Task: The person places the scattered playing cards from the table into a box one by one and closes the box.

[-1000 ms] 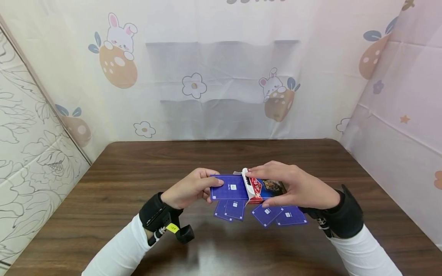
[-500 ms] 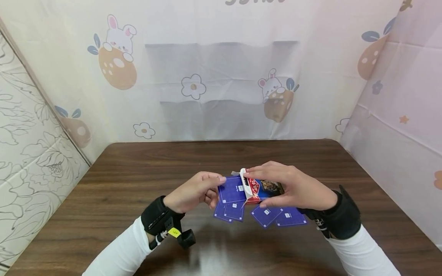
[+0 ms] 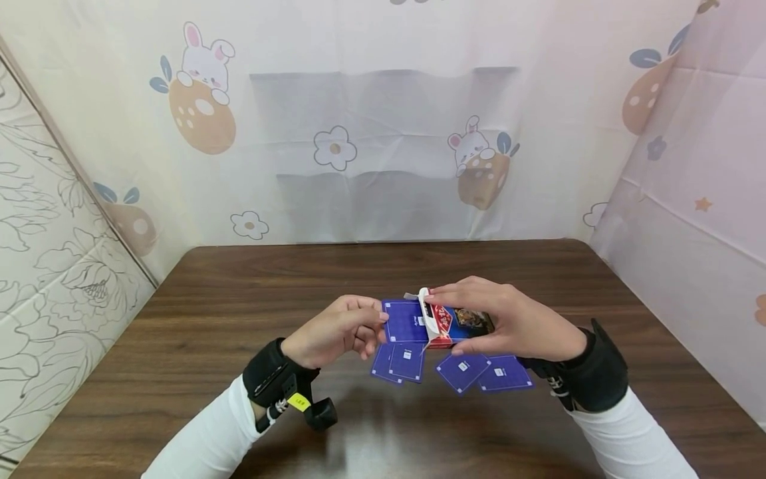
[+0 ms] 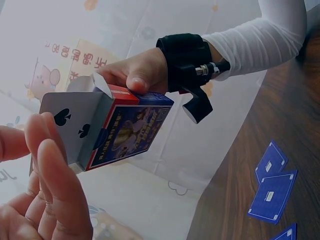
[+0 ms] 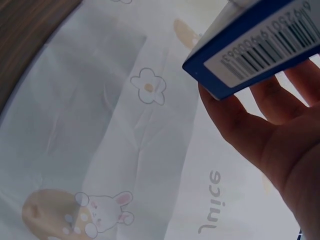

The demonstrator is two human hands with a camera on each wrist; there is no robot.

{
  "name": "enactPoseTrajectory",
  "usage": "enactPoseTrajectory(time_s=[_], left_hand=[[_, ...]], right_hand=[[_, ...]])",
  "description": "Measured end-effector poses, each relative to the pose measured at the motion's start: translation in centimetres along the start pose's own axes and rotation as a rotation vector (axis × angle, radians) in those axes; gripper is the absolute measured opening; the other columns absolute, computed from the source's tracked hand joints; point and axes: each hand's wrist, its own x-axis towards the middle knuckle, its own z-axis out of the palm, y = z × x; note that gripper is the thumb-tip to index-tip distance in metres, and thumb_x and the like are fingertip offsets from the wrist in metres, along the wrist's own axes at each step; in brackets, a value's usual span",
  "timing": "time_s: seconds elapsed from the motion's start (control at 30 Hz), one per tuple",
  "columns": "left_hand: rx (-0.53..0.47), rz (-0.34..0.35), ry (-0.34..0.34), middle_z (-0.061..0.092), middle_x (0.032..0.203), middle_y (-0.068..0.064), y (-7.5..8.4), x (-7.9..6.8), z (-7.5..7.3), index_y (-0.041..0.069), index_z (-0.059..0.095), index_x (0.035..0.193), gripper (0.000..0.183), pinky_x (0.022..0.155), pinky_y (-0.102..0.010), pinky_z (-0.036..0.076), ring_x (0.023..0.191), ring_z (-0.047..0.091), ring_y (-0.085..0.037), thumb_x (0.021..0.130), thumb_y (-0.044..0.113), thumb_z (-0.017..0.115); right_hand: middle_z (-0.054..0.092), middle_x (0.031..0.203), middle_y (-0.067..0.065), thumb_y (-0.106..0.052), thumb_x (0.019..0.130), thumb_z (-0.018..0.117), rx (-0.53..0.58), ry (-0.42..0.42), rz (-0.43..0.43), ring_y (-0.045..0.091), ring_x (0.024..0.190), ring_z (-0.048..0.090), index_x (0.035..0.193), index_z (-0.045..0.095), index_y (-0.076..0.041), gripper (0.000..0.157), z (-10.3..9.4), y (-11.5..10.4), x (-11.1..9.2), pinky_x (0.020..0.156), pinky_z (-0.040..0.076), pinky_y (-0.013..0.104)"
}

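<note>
My right hand (image 3: 509, 316) grips a red and blue playing-card box (image 3: 457, 326) between thumb and fingers, above the table. The box's open end faces left, its white flap (image 4: 102, 85) turned out. A playing card (image 3: 403, 321), blue on the back, sticks partly out of that mouth; its spade-marked face (image 4: 62, 112) shows in the left wrist view. At the card's outer edge my left hand (image 3: 344, 332) pinches it with thumb and fingertips, the other fingers curled. A barcode (image 5: 262, 45) shows on the box's closed end in the right wrist view.
Below the box several blue-backed cards lie on the brown wooden table (image 3: 269, 286) in two overlapping groups, the left cards (image 3: 407, 362) and the right cards (image 3: 505, 374). A patterned curtain (image 3: 371, 146) hangs behind the table's far edge.
The card has slid rightward, with less of it showing outside the box. My left hand shifted right along with its edge. The right hand and the table cards stayed nearly in place.
</note>
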Motion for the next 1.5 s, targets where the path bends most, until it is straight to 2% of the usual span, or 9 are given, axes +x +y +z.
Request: enactPoseTrajectory(time_s=[0.2, 0.37, 0.63, 0.87, 1.2, 1.37, 1.5], left_hand=[[0.041, 0.001, 0.029, 0.063, 0.068, 0.004, -0.2, 0.2, 0.3, 0.011, 0.057, 0.077, 0.017, 0.051, -0.018, 0.047, 0.051, 0.055, -0.004, 0.093, 0.014, 0.051], [0.104, -0.018, 0.051, 0.065, 0.071, 0.003, -0.3, 0.3, 0.6, 0.009, 0.058, 0.083, 0.015, 0.053, -0.019, 0.048, 0.053, 0.056, -0.005, 0.094, 0.017, 0.054], [0.131, -0.034, 0.061, 0.066, 0.075, -0.001, -0.8, 0.6, 0.8, 0.005, 0.061, 0.090, 0.014, 0.054, -0.018, 0.049, 0.055, 0.057, -0.006, 0.094, 0.017, 0.056], [0.176, -0.017, 0.087, 0.065, 0.075, -0.002, -1.0, 0.7, 1.0, -0.007, 0.059, 0.096, 0.021, 0.054, -0.019, 0.050, 0.055, 0.057, -0.007, 0.094, 0.014, 0.056], [0.249, 0.033, 0.113, 0.062, 0.071, -0.002, -1.5, 1.0, 0.9, -0.008, 0.058, 0.091, 0.020, 0.054, -0.019, 0.050, 0.054, 0.056, -0.007, 0.094, 0.012, 0.056], [0.271, 0.055, 0.132, 0.061, 0.070, -0.001, -1.6, 1.1, 0.8, -0.005, 0.058, 0.088, 0.019, 0.053, -0.021, 0.050, 0.054, 0.056, -0.008, 0.093, 0.013, 0.057], [0.305, 0.093, 0.169, 0.061, 0.071, -0.006, -1.5, 1.2, 0.5, -0.009, 0.057, 0.090, 0.026, 0.053, -0.023, 0.051, 0.055, 0.056, -0.009, 0.092, 0.017, 0.058]], right_hand=[[0.055, 0.130, 0.005, -0.019, 0.071, 0.082, -0.022, -0.008, -0.010, 0.012, 0.109, 0.051, 0.135, 0.051, -0.016, 0.071, 0.5, -0.1, 0.3, 0.078, 0.053, 0.027], [0.056, 0.130, 0.004, -0.022, 0.072, 0.082, -0.032, -0.010, -0.028, 0.012, 0.108, 0.051, 0.135, 0.051, -0.016, 0.070, 1.0, -0.1, 0.5, 0.079, 0.053, 0.027], [0.058, 0.125, 0.009, -0.022, 0.074, 0.080, -0.029, -0.002, -0.111, 0.015, 0.106, 0.052, 0.135, 0.051, -0.012, 0.069, 1.7, -0.2, 1.0, 0.079, 0.053, 0.028], [0.058, 0.126, 0.009, -0.021, 0.073, 0.081, -0.035, 0.008, -0.128, 0.016, 0.107, 0.053, 0.134, 0.051, -0.012, 0.069, 2.1, -0.2, 1.1, 0.080, 0.053, 0.029], [0.058, 0.126, 0.009, -0.032, 0.078, 0.076, -0.058, 0.026, -0.127, 0.017, 0.107, 0.053, 0.133, 0.052, -0.012, 0.064, 2.3, 0.0, 1.2, 0.081, 0.053, 0.028], [0.059, 0.125, 0.009, -0.030, 0.075, 0.078, -0.071, 0.029, -0.117, 0.016, 0.106, 0.053, 0.133, 0.053, -0.012, 0.066, 2.3, 0.1, 1.2, 0.080, 0.053, 0.028], [0.060, 0.125, 0.009, -0.026, 0.074, 0.080, -0.085, 0.040, -0.084, 0.016, 0.105, 0.054, 0.132, 0.054, -0.011, 0.065, 1.6, 0.1, 1.0, 0.078, 0.054, 0.028]])
